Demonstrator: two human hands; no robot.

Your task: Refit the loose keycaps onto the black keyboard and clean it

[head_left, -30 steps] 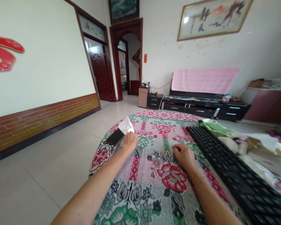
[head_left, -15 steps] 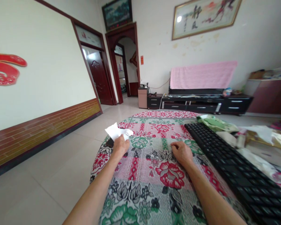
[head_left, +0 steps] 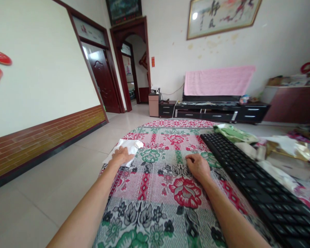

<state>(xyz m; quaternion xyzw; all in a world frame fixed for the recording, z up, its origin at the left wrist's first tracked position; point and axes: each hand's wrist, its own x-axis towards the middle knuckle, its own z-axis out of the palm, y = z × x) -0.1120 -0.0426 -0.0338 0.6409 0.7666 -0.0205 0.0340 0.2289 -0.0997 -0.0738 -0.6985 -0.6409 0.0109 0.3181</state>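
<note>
White tissue (head_left: 131, 146) lies at the left edge of the flowered tablecloth (head_left: 155, 187), under the left hand (head_left: 121, 155). That hand is palm down with its fingers apart, resting over the tissue rather than pinching it. The step in hand seems to be pressing or smoothing the tissue; a next move would likely call for light, even pressure, so that the thin sheet does not crease or slip over the edge. It looks plain, soft and slightly rumpled, with uneven borders and a bunched far right corner; what lies beneath it cannot be told.

To the right, the right hand (head_left: 198, 166) is curled loosely on the cloth, with nothing visible in it. Beside it on the right runs a black keyboard (head_left: 244, 174). Farther off, beyond the table, a pink towel (head_left: 218, 81) hangs above a black cabinet (head_left: 188, 114).
</note>
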